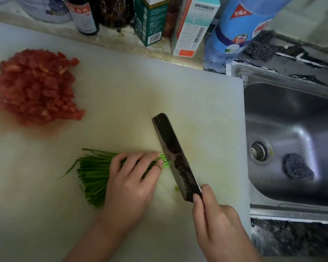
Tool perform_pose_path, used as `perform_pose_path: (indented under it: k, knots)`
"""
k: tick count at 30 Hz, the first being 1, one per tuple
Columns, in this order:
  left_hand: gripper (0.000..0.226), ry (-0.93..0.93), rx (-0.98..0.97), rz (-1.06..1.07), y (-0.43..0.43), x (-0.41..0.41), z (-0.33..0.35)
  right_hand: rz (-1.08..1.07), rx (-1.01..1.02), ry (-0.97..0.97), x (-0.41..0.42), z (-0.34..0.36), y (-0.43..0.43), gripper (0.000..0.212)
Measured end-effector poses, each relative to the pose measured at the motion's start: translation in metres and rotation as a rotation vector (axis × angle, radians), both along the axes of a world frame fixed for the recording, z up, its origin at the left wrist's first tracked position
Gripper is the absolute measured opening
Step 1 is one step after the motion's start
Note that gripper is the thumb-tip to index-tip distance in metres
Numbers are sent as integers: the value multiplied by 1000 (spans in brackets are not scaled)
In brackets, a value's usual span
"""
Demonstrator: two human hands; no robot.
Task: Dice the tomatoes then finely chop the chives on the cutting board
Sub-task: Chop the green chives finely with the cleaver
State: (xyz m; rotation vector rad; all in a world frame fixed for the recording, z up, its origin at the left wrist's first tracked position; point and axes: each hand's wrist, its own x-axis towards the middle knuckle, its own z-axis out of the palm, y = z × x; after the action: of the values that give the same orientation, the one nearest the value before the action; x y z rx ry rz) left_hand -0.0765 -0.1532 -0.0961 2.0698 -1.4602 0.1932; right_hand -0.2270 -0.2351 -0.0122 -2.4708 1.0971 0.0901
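A heap of diced red tomato (36, 86) lies at the far left of the white cutting board (121, 91). A bundle of green chives (92, 173) lies near the board's front, tips pointing right. My left hand (133, 182) grips the bundle close to its right end, fingers curled over it. My right hand (216, 220) holds the handle of a dark cleaver (175, 154). The blade stands edge down against the chive tips, just right of my left fingertips. One small green piece (176, 189) lies beside the blade.
A steel sink (292, 129) with a drain and a dark scouring pad (298, 166) borders the board's right edge. Bottles, cartons and a blue detergent bottle (233, 29) stand along the back of the counter behind the board.
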Motion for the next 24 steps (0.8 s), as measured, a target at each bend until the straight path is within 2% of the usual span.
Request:
perform_pose_path:
  k: [2, 6, 13, 18, 21, 24]
  knots:
    - [5, 2, -2, 2, -1, 0, 1, -4, -11, -1, 2, 0, 0, 18]
    - [4, 18, -7, 8, -1, -1, 3, 34, -34, 66, 3, -2, 3, 23]
    - [4, 31, -11, 9, -3, -1, 3, 36, -84, 114, 22, -8, 3, 15]
    - [7, 23, -9, 11, -1, 0, 2, 76, 10, 6, 45, -15, -10, 23]
    - [10, 7, -12, 14, -3, 0, 3, 51, 108, -155, 53, -15, -23, 20]
    - [13, 2, -19, 23, -3, 0, 3, 12, 225, -215, 60, -13, -35, 21]
